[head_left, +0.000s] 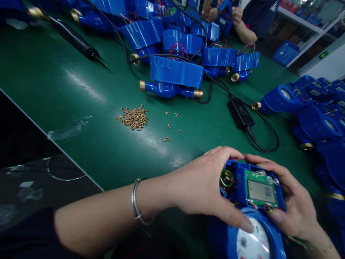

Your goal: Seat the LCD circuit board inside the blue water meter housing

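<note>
Blue meter [256,213], face-up, long axis outward, in the grip of left hand [206,185] and right hand [299,201]

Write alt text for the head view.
A person's left hand and right hand hold a blue meter, opened to show a green circuit board and display above its white dial. Beyond, on a green table, are a heap of small screws, a black screwdriver and more blue meters.

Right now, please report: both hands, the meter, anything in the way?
Left hand and right hand gripping blue meter. Circuit board and display exposed. Left thumb partly covering white dial; screw pile apart from both hands.
</note>
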A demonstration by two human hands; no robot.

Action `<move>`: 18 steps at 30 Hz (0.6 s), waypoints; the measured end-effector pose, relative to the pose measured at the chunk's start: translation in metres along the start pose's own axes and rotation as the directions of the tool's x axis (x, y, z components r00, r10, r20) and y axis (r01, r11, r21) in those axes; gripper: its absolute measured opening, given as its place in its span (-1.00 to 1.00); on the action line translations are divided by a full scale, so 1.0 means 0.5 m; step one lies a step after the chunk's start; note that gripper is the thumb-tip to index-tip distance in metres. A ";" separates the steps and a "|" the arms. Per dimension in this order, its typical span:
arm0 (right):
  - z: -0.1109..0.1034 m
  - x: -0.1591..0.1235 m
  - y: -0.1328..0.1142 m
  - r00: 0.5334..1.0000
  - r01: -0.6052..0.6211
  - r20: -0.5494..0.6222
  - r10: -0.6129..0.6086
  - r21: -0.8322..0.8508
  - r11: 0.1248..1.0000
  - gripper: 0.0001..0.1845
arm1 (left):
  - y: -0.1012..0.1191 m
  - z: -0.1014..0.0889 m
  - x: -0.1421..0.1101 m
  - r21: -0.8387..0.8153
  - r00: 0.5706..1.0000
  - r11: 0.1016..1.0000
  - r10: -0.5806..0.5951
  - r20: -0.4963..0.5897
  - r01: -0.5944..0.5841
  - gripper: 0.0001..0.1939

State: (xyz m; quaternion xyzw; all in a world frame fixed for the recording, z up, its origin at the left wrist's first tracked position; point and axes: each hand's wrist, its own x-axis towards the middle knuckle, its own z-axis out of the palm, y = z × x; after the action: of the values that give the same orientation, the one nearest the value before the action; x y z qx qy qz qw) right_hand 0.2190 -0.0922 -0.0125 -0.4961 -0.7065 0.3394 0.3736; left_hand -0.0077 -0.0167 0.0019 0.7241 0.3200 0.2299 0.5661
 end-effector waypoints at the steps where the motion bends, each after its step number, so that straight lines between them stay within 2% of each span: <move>1: -0.001 0.000 -0.001 1.000 -0.005 0.003 0.005 -0.014 1.000 -0.44 | -0.003 -0.001 0.000 -0.011 1.000 1.000 -0.009 0.012 0.009 -0.15; 9: -0.010 0.003 -0.010 0.998 0.014 0.054 -0.010 -0.078 0.997 -0.45 | -0.027 0.002 0.005 -0.166 0.999 0.986 -0.038 -0.009 0.036 -0.31; 14: -0.010 -0.001 -0.007 0.998 0.009 0.066 -0.001 -0.112 0.994 -0.45 | -0.029 -0.004 0.007 -0.171 0.997 0.984 -0.037 0.073 0.049 -0.54; 18: -0.009 -0.004 -0.004 0.996 0.014 0.086 -0.005 -0.114 0.993 -0.46 | -0.024 -0.004 0.006 -0.199 0.995 0.976 -0.074 0.063 0.085 -0.55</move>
State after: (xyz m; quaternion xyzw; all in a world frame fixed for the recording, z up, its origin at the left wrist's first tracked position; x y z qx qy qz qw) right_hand 0.2224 -0.0941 -0.0087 -0.4984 -0.7424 0.3174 0.3157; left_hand -0.0094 -0.0113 -0.0090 0.6557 0.3078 0.2181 0.6540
